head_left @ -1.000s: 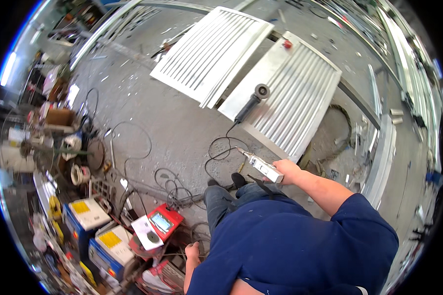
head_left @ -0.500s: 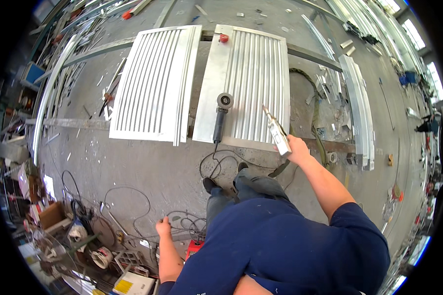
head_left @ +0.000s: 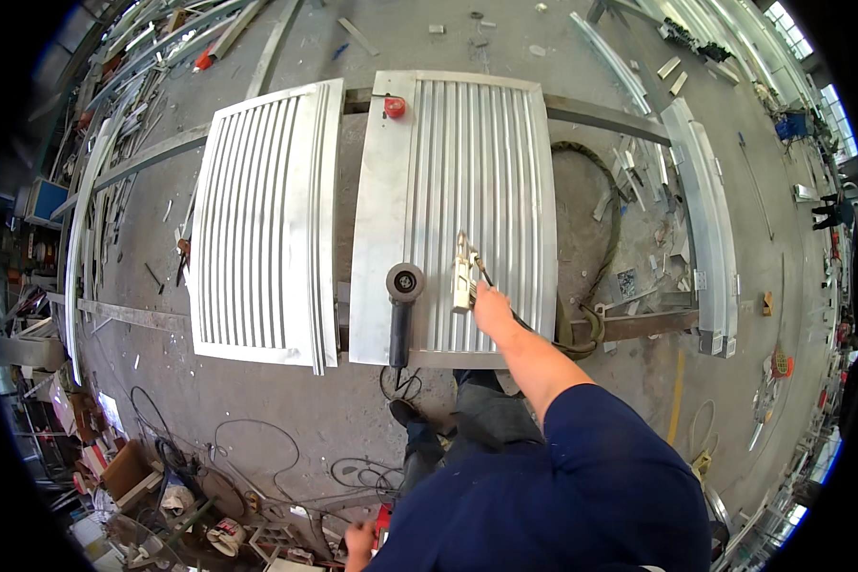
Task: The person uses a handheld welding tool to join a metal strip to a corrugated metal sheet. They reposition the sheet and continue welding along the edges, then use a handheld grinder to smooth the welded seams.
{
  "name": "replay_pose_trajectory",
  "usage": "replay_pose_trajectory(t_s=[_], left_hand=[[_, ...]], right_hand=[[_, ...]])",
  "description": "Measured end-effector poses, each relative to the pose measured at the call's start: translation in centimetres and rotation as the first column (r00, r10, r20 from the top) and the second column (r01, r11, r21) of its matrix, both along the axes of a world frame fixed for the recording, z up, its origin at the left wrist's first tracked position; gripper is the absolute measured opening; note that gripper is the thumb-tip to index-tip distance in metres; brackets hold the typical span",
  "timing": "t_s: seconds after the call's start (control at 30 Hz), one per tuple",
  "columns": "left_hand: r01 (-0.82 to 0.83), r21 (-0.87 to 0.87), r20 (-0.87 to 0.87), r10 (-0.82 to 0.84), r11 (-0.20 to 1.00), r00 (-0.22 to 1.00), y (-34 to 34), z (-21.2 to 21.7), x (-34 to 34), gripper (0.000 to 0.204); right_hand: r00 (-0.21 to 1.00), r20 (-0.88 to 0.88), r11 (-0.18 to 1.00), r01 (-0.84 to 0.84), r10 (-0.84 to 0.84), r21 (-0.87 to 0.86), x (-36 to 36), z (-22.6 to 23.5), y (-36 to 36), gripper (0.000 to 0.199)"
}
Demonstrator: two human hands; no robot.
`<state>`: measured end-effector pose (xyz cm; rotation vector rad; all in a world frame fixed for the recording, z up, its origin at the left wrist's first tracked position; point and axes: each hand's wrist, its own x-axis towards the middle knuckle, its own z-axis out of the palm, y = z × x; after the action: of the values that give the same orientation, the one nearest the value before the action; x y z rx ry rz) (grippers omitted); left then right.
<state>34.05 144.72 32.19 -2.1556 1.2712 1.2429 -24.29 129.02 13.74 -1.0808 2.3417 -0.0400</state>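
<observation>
- Welding torch, a slim pale metal handpiece (head_left: 463, 275), sits clamped in the right hand (head_left: 491, 307), tip over the ribbed grey metal louvre panel (head_left: 477, 191).
- Black-bodied angle grinder (head_left: 402, 305) lies just beside it on the panel; a sweep of the arm could likely knock it off the near edge.
- Left hand (head_left: 359, 541) hangs low by the cluttered floor, well apart; whether it grips anything cannot be told.
- Black cables (head_left: 257, 458) coil near the feet, a probable trip risk.
- White louvre panel (head_left: 262, 219) lies to the left.

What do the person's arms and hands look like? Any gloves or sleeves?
No gloves: both hands are bare. The right hand leads into a bare forearm, with a short dark blue sleeve starting above the elbow. Only a bit of the left hand shows at the bottom edge. No watch or rings can be made out.
</observation>
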Motion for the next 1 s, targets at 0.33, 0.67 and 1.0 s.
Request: replay_pose_trajectory(t_s=[0.33,0.67,1.0], left_hand=[[-0.442,0.104,0.011,0.443,0.891,0.896,4.4,7.0,-10.3,0.018],[-0.559,0.047,-0.080,0.561,0.828,0.824,7.6,6.0,-12.8,0.024],[-0.717,0.168,0.012,0.726,0.676,0.688,17.6,2.9,-10.4,0.029]], right_hand=[[0.983,-0.032,0.980,0.184,-0.182,0.078,-1.7,-7.8,-8.4,0.071],[0.971,-0.233,0.987,0.017,-0.054,-0.159,-0.6,-8.3,-8.9,0.054],[0.373,0.608,0.631,0.723,-0.700,0.283,18.2,-10.0,-9.5,0.072]])
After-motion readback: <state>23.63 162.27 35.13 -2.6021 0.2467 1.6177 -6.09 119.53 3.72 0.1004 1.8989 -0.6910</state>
